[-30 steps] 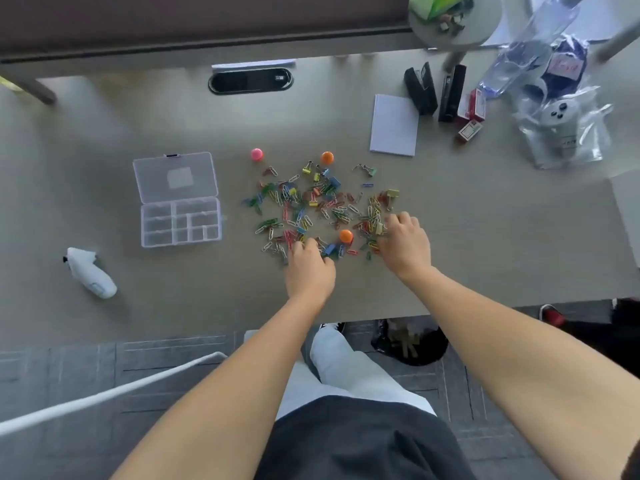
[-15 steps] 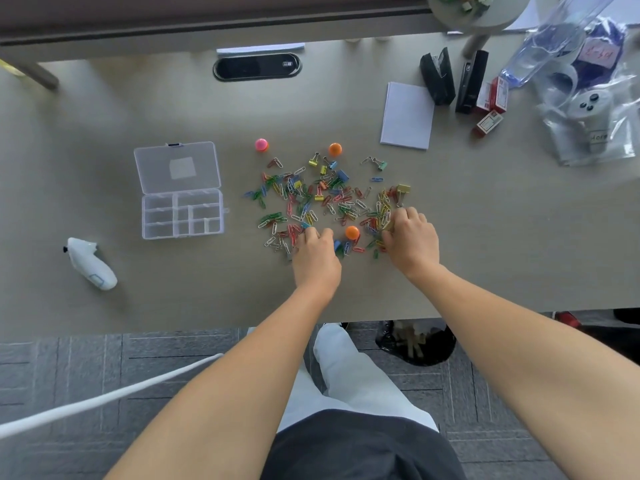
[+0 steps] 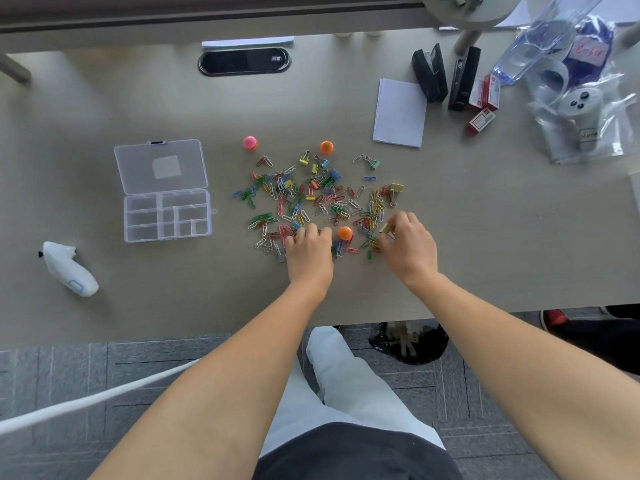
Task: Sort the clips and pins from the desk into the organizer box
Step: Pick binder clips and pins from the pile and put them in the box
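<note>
Over desk [image 3: 104, 98], right hand [image 3: 410, 251] pinches gold binder clip [image 3: 385, 229]; left hand [image 3: 309, 252] curled, its grip unclear.

Bare forearms, dark shirt [image 3: 356, 452], white trousers [image 3: 346, 386]

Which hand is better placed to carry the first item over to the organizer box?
Probably the right hand: it already pinches a gold binder clip, though the organizer box lies open on the far left. The left hand is nearer the box, but its fingers only rest on the pile.
</note>
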Demonstrator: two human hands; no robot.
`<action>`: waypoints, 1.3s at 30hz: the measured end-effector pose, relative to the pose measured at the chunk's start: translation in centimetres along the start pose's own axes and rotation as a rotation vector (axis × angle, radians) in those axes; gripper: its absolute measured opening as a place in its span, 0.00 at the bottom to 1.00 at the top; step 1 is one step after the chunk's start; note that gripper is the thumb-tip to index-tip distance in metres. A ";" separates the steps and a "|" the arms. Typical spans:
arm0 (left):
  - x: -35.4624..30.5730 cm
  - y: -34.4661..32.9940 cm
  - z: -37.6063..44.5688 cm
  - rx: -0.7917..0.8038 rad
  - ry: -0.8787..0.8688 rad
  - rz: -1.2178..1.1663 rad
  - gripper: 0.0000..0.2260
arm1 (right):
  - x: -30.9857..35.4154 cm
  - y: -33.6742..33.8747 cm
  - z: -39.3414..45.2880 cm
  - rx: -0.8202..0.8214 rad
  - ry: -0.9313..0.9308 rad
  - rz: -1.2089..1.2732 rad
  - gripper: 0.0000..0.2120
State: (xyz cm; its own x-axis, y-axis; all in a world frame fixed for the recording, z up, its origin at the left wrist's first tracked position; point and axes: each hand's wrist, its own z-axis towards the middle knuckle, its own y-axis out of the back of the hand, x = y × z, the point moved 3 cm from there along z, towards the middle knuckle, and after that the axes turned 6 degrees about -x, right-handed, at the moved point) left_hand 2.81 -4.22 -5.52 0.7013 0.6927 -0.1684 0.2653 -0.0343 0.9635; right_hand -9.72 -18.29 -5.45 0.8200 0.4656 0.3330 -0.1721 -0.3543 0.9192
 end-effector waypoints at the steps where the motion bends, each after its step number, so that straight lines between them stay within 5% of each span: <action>1: 0.1 0.0 0.1 -0.002 -0.007 0.002 0.11 | 0.1 0.0 -0.1 0.000 -0.001 0.003 0.08; 9: 0.3 -0.2 0.4 -0.052 -0.010 -0.027 0.07 | 1.2 0.3 -0.5 -0.017 -0.002 0.043 0.10; 17: 0.3 -0.4 0.9 -0.033 -0.034 -0.032 0.14 | 1.5 0.8 -0.8 -0.028 -0.048 0.084 0.11; 26: 0.1 2.4 0.1 -0.180 0.147 -0.277 0.09 | 2.9 0.9 -1.5 -0.017 -0.107 0.200 0.15; 34: 3.3 4.9 -3.1 -0.255 0.668 -0.906 0.10 | 5.9 0.9 -2.5 -0.001 -0.079 0.275 0.09; 39: 6.6 5.5 -5.2 -0.266 0.907 -1.093 0.08 | 8.2 -0.2 -3.1 0.076 -0.184 0.462 0.06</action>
State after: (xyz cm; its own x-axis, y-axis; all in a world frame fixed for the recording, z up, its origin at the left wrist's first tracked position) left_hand 5.46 3.95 -0.24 -0.4488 0.4973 -0.7425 0.1842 0.8645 0.4676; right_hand -4.69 -11.91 -2.26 0.7515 0.0979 0.6524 -0.5050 -0.5511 0.6643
